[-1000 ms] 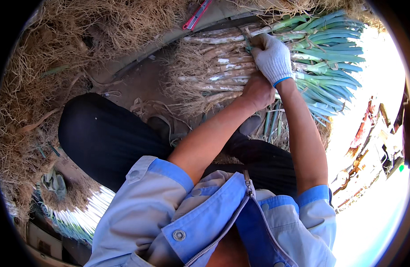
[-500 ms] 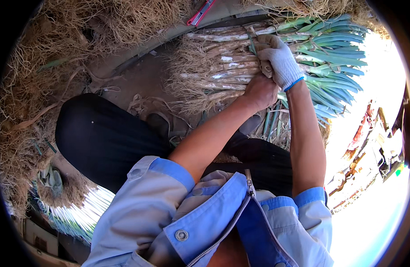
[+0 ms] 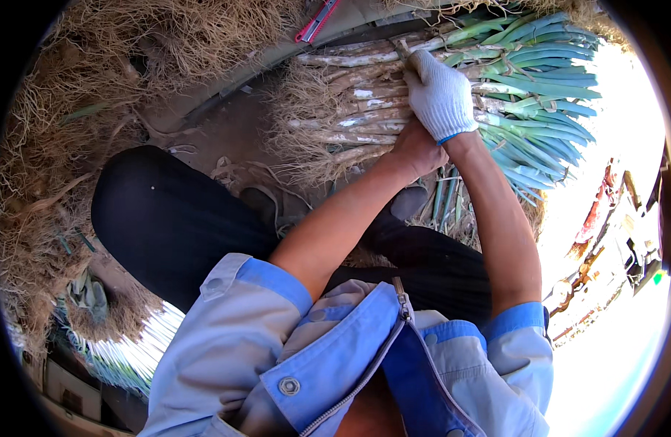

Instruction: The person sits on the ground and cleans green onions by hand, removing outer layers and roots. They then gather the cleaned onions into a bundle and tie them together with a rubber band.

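Note:
A large bundle of green onions lies in front of me, its roots to the left and its blue-green leaves to the right. My right hand, in a white knitted glove with a blue cuff edge, is closed over the middle of the stalks. Beside its thumb, a thin brownish strip shows; whether the fingers grip it is hidden. My bare left hand is closed against the near side of the bundle, partly under the gloved hand. What its fingers hold is out of sight.
Dry tangled roots are heaped at the left and along the back. A red-handled cutter lies at the far edge. Another onion bundle is at lower left. My dark-trousered knee is near, and debris lies at right.
My gloved hand has turned at the wrist, showing its back, and shifted slightly left. My left hand has moved a little left and nearer to me. The bundle stays about in place.

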The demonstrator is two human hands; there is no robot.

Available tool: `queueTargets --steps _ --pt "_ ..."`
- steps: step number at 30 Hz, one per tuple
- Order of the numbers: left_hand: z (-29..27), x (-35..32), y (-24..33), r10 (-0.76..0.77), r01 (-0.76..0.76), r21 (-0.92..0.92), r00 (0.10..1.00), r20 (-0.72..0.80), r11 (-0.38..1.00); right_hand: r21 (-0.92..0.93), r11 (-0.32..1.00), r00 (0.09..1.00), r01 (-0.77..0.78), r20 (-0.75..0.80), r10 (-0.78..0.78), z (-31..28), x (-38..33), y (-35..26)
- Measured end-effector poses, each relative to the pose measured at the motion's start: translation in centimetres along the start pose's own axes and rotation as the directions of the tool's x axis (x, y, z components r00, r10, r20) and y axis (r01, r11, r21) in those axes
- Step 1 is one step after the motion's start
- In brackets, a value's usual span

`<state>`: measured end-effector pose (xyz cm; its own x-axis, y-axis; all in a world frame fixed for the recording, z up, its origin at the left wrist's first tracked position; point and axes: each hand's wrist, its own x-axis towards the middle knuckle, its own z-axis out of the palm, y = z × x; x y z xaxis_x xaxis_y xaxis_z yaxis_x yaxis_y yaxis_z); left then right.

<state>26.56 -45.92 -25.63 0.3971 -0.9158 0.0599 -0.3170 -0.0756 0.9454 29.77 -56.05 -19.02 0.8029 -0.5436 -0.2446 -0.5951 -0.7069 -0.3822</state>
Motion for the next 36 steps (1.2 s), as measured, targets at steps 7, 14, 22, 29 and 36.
queueTargets --steps 7,14,22,29,36 --pt "-0.5 0.4 -0.3 0.118 -0.146 0.150 0.976 0.181 0.978 0.642 0.754 0.977 -0.140 -0.035 0.211 -0.3 -0.4 1.3" --pt "-5.3 0.7 1.8 0.123 -0.128 0.002 0.964 0.237 0.992 0.952 -0.040 0.912 -0.303 0.301 0.279 -1.2 -2.2 3.8" --pt "-7.2 1.1 2.3 -0.192 0.162 -0.130 0.942 -0.274 0.978 0.939 -0.011 0.918 -0.344 0.339 0.206 -1.3 -2.1 3.4" --pt "-7.5 1.5 1.4 -0.666 0.478 -0.585 0.732 -0.147 0.655 0.953 -0.079 0.835 -0.293 0.295 0.463 -1.6 -3.9 -0.9" --pt "-9.0 1.9 1.9 -0.616 0.508 -0.563 0.788 -0.002 0.652 0.945 -0.299 0.814 -0.133 0.277 0.511 -2.2 -12.9 1.8"
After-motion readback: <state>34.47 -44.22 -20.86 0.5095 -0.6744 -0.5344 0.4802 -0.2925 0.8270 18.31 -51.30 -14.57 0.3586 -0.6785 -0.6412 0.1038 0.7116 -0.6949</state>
